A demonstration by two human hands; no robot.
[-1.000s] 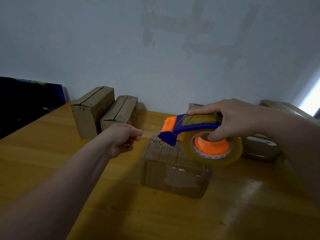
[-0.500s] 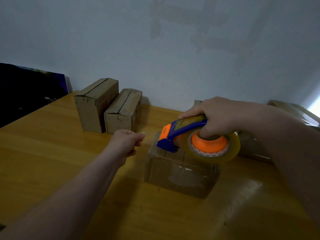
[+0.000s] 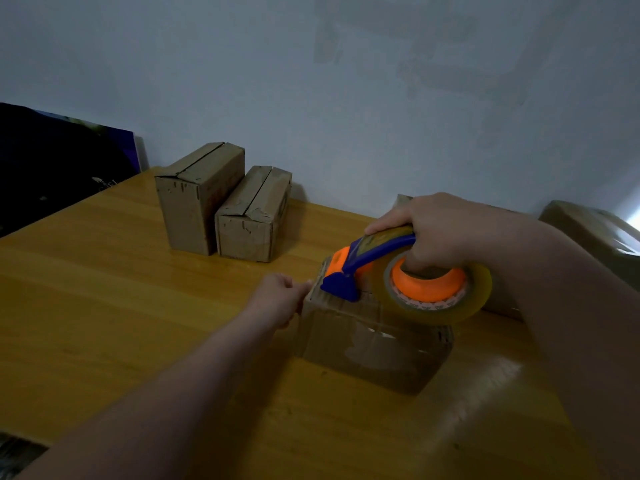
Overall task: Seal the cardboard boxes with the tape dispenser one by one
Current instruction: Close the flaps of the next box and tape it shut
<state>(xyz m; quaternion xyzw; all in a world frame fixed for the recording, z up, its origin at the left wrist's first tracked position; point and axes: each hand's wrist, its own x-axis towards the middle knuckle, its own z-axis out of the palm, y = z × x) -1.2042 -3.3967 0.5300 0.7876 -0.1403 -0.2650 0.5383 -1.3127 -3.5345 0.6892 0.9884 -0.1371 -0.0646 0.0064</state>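
A small cardboard box [image 3: 374,351] sits on the wooden table [image 3: 104,289], right of centre. My right hand [image 3: 440,230] grips a blue and orange tape dispenser [image 3: 377,249] with a roll of clear tape [image 3: 479,294]. The dispenser's blue front end presses on the box's top near its left edge. My left hand [image 3: 277,299] is at the box's left side with curled fingers, its thumb on the top left edge, steadying the box. Glossy tape shows on the box's front face.
Two taller cardboard boxes [image 3: 199,199] [image 3: 254,216] stand side by side near the wall at the back left. More cardboard boxes [image 3: 588,230] lie at the far right, behind my right arm. A dark panel [image 3: 52,161] leans at the left edge.
My left hand has moved right and reached the box's left edge. The dispenser has come down and left, so its front end now sits on the box top.
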